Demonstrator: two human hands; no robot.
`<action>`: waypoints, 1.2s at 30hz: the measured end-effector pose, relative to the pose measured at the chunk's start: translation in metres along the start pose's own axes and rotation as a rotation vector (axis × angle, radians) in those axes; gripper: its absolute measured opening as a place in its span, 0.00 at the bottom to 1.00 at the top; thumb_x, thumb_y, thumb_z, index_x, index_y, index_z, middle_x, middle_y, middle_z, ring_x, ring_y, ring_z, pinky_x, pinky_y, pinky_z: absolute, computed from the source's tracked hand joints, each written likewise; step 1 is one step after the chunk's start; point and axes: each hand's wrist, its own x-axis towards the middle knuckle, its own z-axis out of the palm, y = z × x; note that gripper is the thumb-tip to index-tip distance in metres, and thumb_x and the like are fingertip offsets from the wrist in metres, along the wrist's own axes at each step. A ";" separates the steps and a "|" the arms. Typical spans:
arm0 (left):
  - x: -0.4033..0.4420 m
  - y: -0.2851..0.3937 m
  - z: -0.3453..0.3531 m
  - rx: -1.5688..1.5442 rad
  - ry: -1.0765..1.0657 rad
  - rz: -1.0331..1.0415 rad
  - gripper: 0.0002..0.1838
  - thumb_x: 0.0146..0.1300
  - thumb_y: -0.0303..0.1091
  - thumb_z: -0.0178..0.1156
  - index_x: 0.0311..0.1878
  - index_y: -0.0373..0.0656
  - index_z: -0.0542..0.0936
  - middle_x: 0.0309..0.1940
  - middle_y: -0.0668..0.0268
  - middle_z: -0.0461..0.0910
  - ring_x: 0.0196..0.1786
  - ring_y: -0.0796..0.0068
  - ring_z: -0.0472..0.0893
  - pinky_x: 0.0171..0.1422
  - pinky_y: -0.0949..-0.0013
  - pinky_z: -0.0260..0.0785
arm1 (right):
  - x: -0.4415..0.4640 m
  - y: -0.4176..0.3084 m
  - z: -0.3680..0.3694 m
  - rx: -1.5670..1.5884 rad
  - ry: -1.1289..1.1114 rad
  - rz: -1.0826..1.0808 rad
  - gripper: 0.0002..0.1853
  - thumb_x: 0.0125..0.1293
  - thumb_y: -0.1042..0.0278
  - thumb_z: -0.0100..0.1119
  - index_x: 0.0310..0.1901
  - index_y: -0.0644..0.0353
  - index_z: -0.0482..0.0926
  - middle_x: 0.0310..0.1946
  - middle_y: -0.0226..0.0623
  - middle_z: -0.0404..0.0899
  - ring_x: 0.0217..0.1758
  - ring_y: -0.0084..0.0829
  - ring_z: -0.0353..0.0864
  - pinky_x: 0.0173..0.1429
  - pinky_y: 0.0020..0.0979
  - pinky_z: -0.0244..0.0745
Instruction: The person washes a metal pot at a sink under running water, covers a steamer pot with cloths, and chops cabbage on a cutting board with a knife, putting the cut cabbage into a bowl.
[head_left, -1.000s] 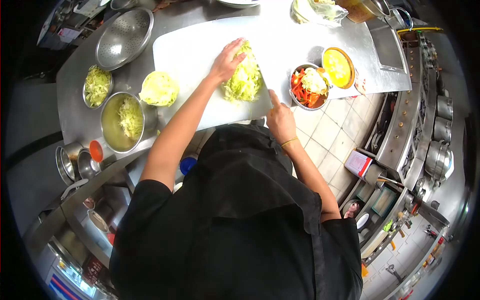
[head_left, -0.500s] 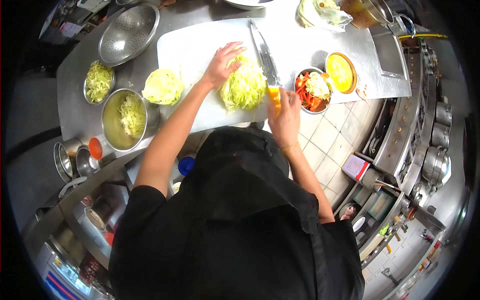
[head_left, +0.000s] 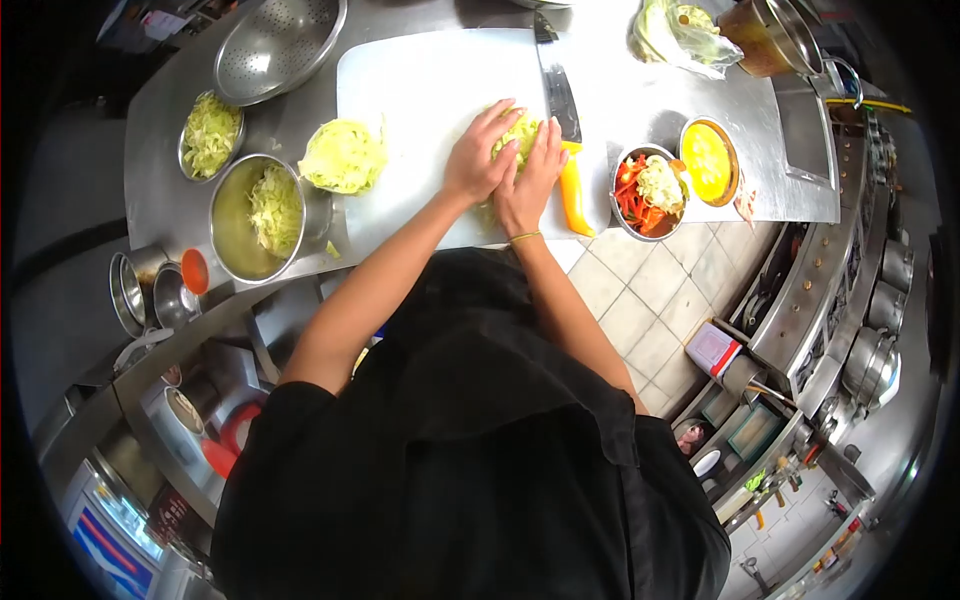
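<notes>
Shredded cabbage (head_left: 514,138) lies on the white cutting board (head_left: 400,100) between my two hands. My left hand (head_left: 482,152) curves round its left side, and my right hand (head_left: 530,172) cups its right side, the hands close together at the near end. Both hold the pile. Just right of my right hand, a knife with a yellow handle (head_left: 573,195) rests on the board, its dark blade pointing away. A cut cabbage piece (head_left: 344,156) sits at the board's left edge.
On the left are a pot with some cabbage (head_left: 274,212), a small bowl of shreds (head_left: 211,137) and a colander (head_left: 280,50). On the right stand a bowl of red strips (head_left: 636,207), a bowl of yellow liquid (head_left: 707,163) and a bagged cabbage (head_left: 680,38).
My right hand has let go of the knife, now lying on the board, and moved left to the cabbage. My left hand has moved right; the pile is gathered between both hands.
</notes>
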 end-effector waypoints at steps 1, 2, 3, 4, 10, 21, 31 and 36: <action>0.002 -0.003 0.002 0.010 0.006 -0.008 0.24 0.62 0.40 0.51 0.59 0.38 0.75 0.63 0.56 0.71 0.65 0.55 0.68 0.69 0.60 0.60 | 0.004 0.002 0.000 0.029 -0.018 -0.016 0.33 0.67 0.55 0.45 0.67 0.72 0.58 0.68 0.59 0.56 0.73 0.55 0.52 0.75 0.53 0.40; 0.005 -0.006 0.005 0.019 0.013 -0.016 0.24 0.62 0.40 0.51 0.58 0.38 0.76 0.62 0.56 0.72 0.65 0.55 0.69 0.68 0.61 0.62 | 0.009 0.004 0.002 0.058 -0.036 -0.032 0.32 0.67 0.56 0.44 0.65 0.73 0.60 0.67 0.60 0.58 0.72 0.55 0.54 0.75 0.52 0.41; 0.006 -0.007 0.009 -0.059 0.071 -0.057 0.22 0.61 0.39 0.53 0.55 0.38 0.78 0.59 0.56 0.75 0.62 0.55 0.72 0.66 0.62 0.64 | 0.013 0.004 0.006 0.166 -0.018 0.002 0.29 0.66 0.59 0.46 0.62 0.73 0.66 0.62 0.59 0.66 0.69 0.53 0.61 0.73 0.47 0.50; 0.007 -0.008 0.013 -0.060 0.080 -0.059 0.22 0.61 0.39 0.53 0.55 0.38 0.78 0.59 0.56 0.75 0.62 0.55 0.72 0.66 0.62 0.64 | 0.015 0.002 0.005 0.166 -0.025 -0.004 0.29 0.66 0.59 0.46 0.62 0.73 0.66 0.62 0.59 0.66 0.69 0.53 0.61 0.73 0.47 0.50; 0.023 -0.005 0.030 -0.456 0.328 -0.343 0.16 0.58 0.33 0.55 0.45 0.34 0.83 0.50 0.54 0.81 0.56 0.63 0.78 0.61 0.66 0.68 | 0.037 -0.001 0.003 0.613 -0.026 0.337 0.20 0.66 0.67 0.51 0.56 0.68 0.75 0.54 0.48 0.77 0.58 0.38 0.75 0.64 0.35 0.65; 0.029 0.086 -0.140 -0.381 0.774 -0.082 0.11 0.57 0.24 0.53 0.38 0.34 0.83 0.36 0.62 0.84 0.38 0.75 0.81 0.47 0.74 0.72 | 0.063 -0.190 0.003 1.082 -0.334 0.220 0.17 0.67 0.71 0.52 0.55 0.70 0.76 0.47 0.40 0.80 0.47 0.26 0.77 0.53 0.26 0.73; -0.113 -0.014 -0.275 0.157 0.984 -0.390 0.12 0.64 0.28 0.52 0.42 0.35 0.84 0.37 0.57 0.85 0.35 0.76 0.81 0.45 0.72 0.73 | -0.026 -0.248 0.147 0.579 -0.514 -0.294 0.13 0.66 0.68 0.54 0.47 0.66 0.81 0.40 0.42 0.85 0.44 0.29 0.82 0.50 0.27 0.74; -0.116 0.006 -0.272 0.419 0.795 -0.485 0.12 0.62 0.27 0.53 0.43 0.41 0.84 0.39 0.56 0.84 0.38 0.61 0.82 0.44 0.64 0.72 | 0.008 -0.243 0.120 1.009 -0.719 0.053 0.11 0.67 0.68 0.55 0.41 0.66 0.82 0.32 0.44 0.84 0.37 0.25 0.82 0.47 0.26 0.75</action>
